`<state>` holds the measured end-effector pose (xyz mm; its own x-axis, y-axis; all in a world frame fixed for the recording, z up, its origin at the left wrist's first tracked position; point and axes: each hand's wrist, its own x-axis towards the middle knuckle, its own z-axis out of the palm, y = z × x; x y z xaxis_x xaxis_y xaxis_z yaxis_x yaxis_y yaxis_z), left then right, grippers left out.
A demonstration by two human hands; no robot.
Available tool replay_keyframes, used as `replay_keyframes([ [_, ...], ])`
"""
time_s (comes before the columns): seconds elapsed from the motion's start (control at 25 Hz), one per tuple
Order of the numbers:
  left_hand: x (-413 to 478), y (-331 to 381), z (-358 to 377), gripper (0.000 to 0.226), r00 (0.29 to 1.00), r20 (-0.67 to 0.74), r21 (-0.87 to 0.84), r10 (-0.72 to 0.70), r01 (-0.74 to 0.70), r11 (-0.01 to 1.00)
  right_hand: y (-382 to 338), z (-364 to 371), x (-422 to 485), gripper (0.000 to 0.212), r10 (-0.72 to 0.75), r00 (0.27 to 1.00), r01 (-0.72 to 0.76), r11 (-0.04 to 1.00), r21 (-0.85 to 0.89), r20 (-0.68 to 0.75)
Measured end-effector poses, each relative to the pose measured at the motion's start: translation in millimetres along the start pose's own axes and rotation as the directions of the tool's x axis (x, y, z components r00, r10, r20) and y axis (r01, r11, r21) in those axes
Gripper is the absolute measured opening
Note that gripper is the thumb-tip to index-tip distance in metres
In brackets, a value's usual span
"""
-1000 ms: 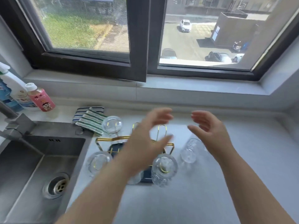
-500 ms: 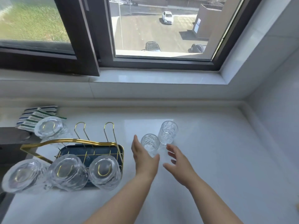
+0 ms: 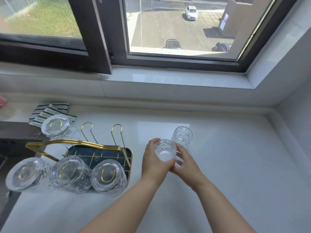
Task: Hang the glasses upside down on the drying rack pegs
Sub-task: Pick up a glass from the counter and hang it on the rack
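- Both hands hold one glass [image 3: 165,152] just above the white surface [image 3: 235,165]: the left hand [image 3: 153,163] has its grip wrapped around the side, and the right hand [image 3: 186,161] has its fingers closed on the other side.
- A second glass [image 3: 182,136] stands upright just behind.
- The rack [image 3: 99,153] to the left carries four upturned glasses; two pegs [image 3: 102,134] are bare.

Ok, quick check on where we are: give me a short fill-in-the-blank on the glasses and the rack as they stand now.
1. The drying rack already carries ____ upside-down glasses.
2. ____ gold pegs at the back stand bare.
3. The left hand and right hand hold one glass between them, while ____ more glass stands upright on the counter.

Missing words: four; two; one
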<state>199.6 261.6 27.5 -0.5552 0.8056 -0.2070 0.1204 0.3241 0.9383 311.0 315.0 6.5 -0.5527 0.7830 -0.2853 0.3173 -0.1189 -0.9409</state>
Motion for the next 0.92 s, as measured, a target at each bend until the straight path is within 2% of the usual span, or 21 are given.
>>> replay_keyframes([
  [0.08, -15, 20, -11, 0.063, 0.996, 0.067, -0.124, 0.053, -0.044, 0.991, -12, -9, -17, 0.078, -0.032, 0.996, 0.01, 0.966, 0.257, 0.079],
  [0.2, -36, 49, -37, 0.059, 0.986, 0.105, -0.267, 0.131, -0.099, 0.959, -33, -8, -37, 0.087, -0.08, 0.978, -0.059, 0.776, 0.628, 0.191],
  [0.28, -50, 63, -60, 0.059, 0.978, 0.126, -0.294, 0.166, -0.123, 0.948, -55, 1, -44, 0.075, -0.153, 0.959, -0.079, 0.664, 0.744, 0.239],
  [0.36, -60, 68, -95, 0.058, 0.966, 0.127, -0.247, 0.227, -0.19, 0.95, -89, 16, -45, 0.064, -0.204, 0.946, -0.048, 0.676, 0.735, 0.25],
  [0.48, -57, 72, -156, 0.063, 0.95, 0.077, -0.055, 0.302, -0.299, 0.953, -143, 43, -37, 0.059, -0.254, 0.95, 0.114, 0.825, 0.553, 0.183],
  [0.56, -44, 71, -198, 0.073, 0.94, 0.028, 0.172, 0.34, -0.339, 0.925, -178, 71, -25, 0.062, -0.303, 0.947, 0.26, 0.918, 0.299, 0.109],
  [0.6, -36, 71, -215, 0.079, 0.936, 0.018, 0.28, 0.351, -0.342, 0.897, -194, 86, -18, 0.063, -0.342, 0.937, 0.329, 0.933, 0.144, 0.07],
  [0.68, -19, 72, -243, 0.083, 0.933, 0.015, 0.434, 0.358, -0.329, 0.839, -215, 115, 2, 0.062, -0.426, 0.905, 0.424, 0.896, -0.132, 0.019],
  [0.76, -1, 70, -264, 0.079, 0.939, 0.021, 0.494, 0.343, -0.308, 0.813, -225, 140, 25, 0.064, -0.453, 0.891, 0.433, 0.839, -0.33, 0.019],
  [0.92, 36, 63, -280, 0.076, 0.939, 0.141, 0.557, 0.312, -0.336, 0.759, -208, 169, 67, 0.072, -0.356, 0.929, 0.351, 0.753, -0.557, 0.104],
])
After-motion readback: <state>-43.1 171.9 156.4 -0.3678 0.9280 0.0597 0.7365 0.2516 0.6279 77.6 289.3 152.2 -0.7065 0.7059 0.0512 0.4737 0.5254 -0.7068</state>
